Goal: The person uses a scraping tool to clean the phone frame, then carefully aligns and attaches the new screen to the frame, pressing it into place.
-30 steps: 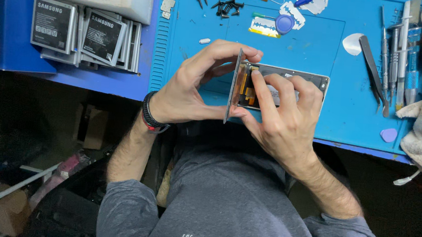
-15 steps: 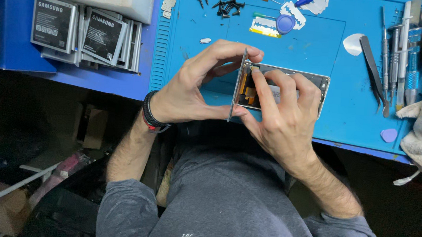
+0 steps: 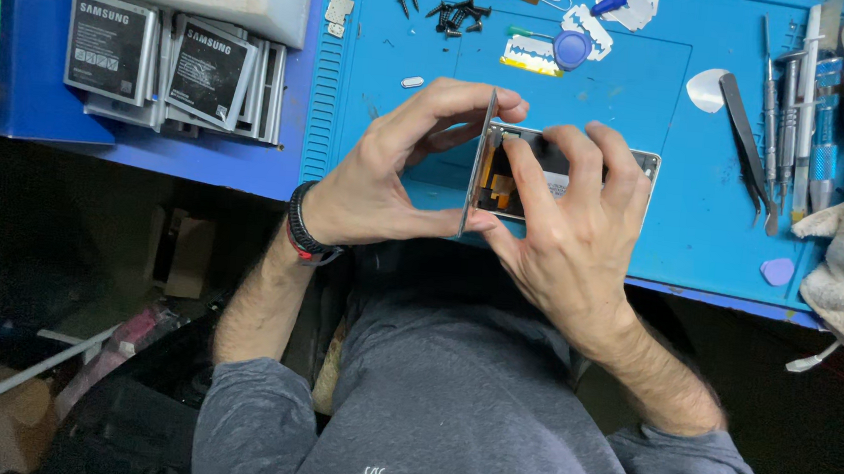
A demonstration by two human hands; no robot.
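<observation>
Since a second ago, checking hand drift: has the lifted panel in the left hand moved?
Yes. The lifted panel shifted slightly right, toward the tweezers, gripped by the left hand.

Overhead light brightly hitting blue silicone work mat [image 3: 652, 115]; area below desk lying dark; focus staying sharp throughout.

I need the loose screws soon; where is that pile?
In the head view, the black screws lie top centre on the blue mat, left of the razor blades.

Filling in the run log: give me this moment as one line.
left hand: holds thin panel upright | right hand: fingers on open phone | under them: blue mat
</observation>
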